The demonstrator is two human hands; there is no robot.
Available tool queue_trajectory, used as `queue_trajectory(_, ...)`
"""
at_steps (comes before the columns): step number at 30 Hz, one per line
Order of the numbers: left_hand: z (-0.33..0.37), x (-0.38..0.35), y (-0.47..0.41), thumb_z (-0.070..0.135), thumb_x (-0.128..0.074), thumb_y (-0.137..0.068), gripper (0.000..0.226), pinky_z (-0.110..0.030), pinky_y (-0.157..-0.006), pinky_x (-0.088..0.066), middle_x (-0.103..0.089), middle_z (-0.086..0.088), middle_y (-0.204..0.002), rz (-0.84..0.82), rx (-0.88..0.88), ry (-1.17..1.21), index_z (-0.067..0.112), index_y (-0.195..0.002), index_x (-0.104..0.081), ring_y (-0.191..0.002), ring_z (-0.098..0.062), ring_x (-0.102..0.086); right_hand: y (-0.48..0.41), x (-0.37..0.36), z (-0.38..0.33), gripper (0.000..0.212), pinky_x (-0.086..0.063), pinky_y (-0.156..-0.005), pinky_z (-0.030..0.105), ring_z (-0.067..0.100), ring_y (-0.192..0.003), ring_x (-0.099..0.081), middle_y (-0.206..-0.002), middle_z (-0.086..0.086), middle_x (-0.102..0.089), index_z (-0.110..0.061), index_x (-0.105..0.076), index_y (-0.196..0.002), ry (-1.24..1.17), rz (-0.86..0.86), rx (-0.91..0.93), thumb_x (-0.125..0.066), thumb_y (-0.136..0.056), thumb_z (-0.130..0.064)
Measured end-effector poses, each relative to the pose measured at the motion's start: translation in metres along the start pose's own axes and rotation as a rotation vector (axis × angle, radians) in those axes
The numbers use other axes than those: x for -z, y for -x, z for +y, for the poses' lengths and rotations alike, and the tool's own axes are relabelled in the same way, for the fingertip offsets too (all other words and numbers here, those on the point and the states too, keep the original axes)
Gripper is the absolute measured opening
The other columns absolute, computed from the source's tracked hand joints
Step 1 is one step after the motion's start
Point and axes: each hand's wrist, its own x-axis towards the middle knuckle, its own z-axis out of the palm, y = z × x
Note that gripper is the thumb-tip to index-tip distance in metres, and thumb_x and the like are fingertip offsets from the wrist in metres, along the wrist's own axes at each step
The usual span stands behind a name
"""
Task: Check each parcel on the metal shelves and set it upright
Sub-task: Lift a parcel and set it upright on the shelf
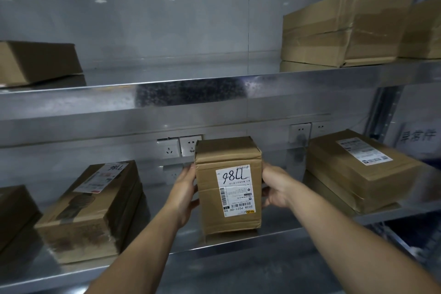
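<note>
A brown cardboard parcel (228, 186) stands on end on the lower metal shelf (238, 240). Its white label faces me, upside down, with a handwritten number and barcodes. My left hand (185, 194) grips its left side, thumb on the front edge. My right hand (274, 186) grips its right side, fingers wrapped behind. A flat parcel (95, 210) with a label lies to the left. Another flat labelled parcel (358, 169) lies to the right.
The upper shelf (191, 98) holds a low box (38, 62) at left and a large taped box (343, 28) at right. Wall sockets (179, 148) sit behind the held parcel. A dark box edge (14, 210) shows at far left. A paper sign (417, 137) hangs at right.
</note>
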Motion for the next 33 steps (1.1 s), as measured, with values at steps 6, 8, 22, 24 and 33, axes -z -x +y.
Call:
queue_trajectory(6, 0.003, 0.000, 0.003, 0.061, -0.048, -0.098, 0.044, -0.048, -0.101, -0.046, -0.068, 0.004, -0.128, -0.001, -0.026, -0.008, 0.040, -0.135, -0.055, -0.122, -0.023, -0.059, 0.006, -0.006, -0.001, 0.031, -0.050, -0.090, 0.071, 0.038, -0.098, -0.066, -0.090, 0.012, -0.073, -0.019, -0.066, -0.112, 0.004, 0.009, 0.035, -0.048, -0.104, -0.043)
queue_trajectory(8, 0.003, 0.001, 0.004, 0.061, -0.047, -0.098, 0.045, -0.047, -0.097, -0.046, -0.067, 0.005, -0.129, -0.003, -0.030, -0.018, 0.040, -0.137, -0.054, -0.122, -0.022, -0.059, 0.008, -0.007, 0.000, 0.029, -0.050, -0.091, 0.071, 0.038, -0.099, -0.066, -0.090, 0.011, -0.072, -0.020, -0.065, -0.112, 0.006, -0.001, 0.036, -0.048, -0.104, -0.042)
queue_trajectory(22, -0.002, 0.008, 0.006, 0.048, -0.047, -0.101, 0.037, -0.049, -0.104, -0.044, -0.068, 0.000, -0.127, 0.031, -0.013, -0.016, 0.033, -0.132, -0.062, -0.119, -0.023, -0.060, -0.006, 0.000, 0.011, 0.033, -0.045, -0.102, 0.051, 0.022, -0.112, -0.058, -0.110, 0.004, -0.070, -0.029, -0.067, -0.118, 0.003, 0.020, -0.001, -0.052, -0.100, -0.052)
queue_trajectory(24, -0.002, 0.011, 0.005, 0.048, -0.048, -0.100, 0.041, -0.054, -0.110, -0.040, -0.064, 0.001, -0.134, 0.052, -0.005, -0.015, 0.033, -0.137, -0.058, -0.127, -0.023, -0.055, -0.007, 0.002, 0.009, 0.034, -0.048, -0.089, 0.039, 0.021, -0.101, -0.057, -0.107, 0.006, -0.068, -0.027, -0.068, -0.122, -0.039, 0.018, 0.013, -0.054, -0.100, -0.050)
queue_trajectory(33, 0.011, 0.011, 0.005, 0.037, -0.047, -0.102, 0.031, -0.041, -0.082, -0.049, -0.069, -0.005, -0.123, 0.047, -0.037, 0.065, 0.025, -0.124, -0.065, -0.107, -0.022, -0.063, 0.000, 0.006, 0.000, 0.027, -0.055, -0.077, 0.044, 0.026, -0.091, -0.065, -0.108, 0.007, -0.068, -0.027, -0.061, -0.126, -0.216, -0.038, 0.089, -0.046, -0.107, -0.039)
